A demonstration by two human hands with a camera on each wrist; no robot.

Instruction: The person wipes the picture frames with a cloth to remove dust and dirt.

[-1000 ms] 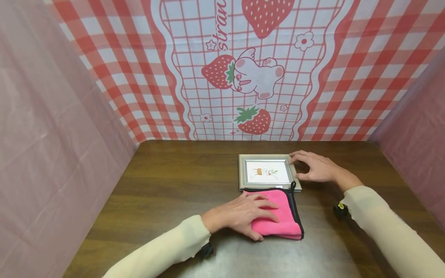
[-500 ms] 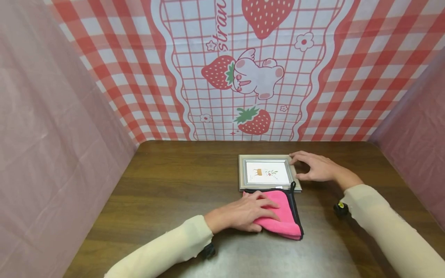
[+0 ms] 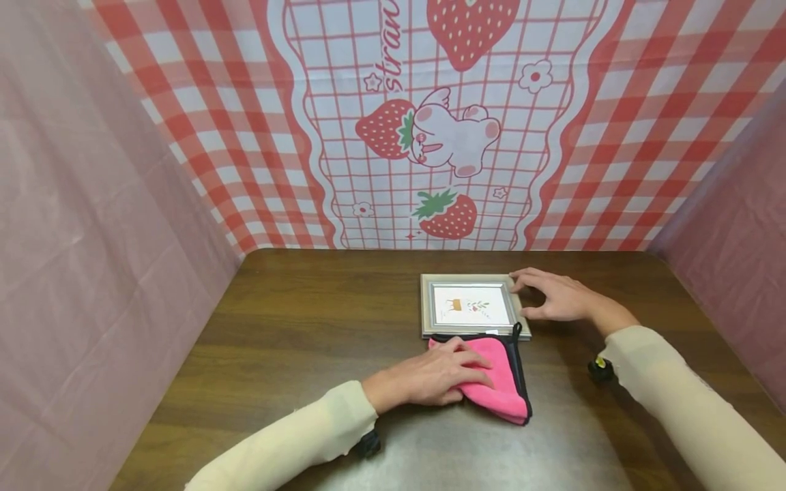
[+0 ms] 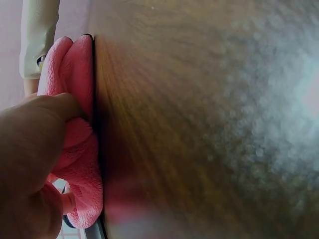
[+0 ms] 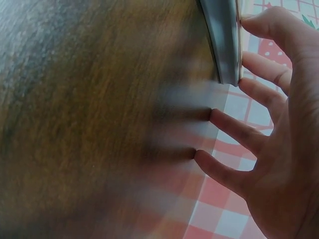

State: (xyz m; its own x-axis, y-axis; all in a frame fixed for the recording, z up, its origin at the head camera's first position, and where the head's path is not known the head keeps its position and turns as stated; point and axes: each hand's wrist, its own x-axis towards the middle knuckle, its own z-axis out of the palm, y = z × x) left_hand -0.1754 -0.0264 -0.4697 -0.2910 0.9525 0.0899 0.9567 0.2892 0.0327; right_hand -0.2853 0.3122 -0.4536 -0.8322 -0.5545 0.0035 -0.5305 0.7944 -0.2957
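Left fingers pinch the pink cloth; right fingers, spread, touch the picture frame and table.

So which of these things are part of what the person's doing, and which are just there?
Part of the job, it seems:
Pink cloth, gripped by the left hand
Picture frame, touched by the right hand

Just there:
Wooden table underneath
Strawberry-print backdrop
Pink side curtains
Black device at each wrist

Picture frame — near edge partly hidden by pink cloth — white tag too small to read.
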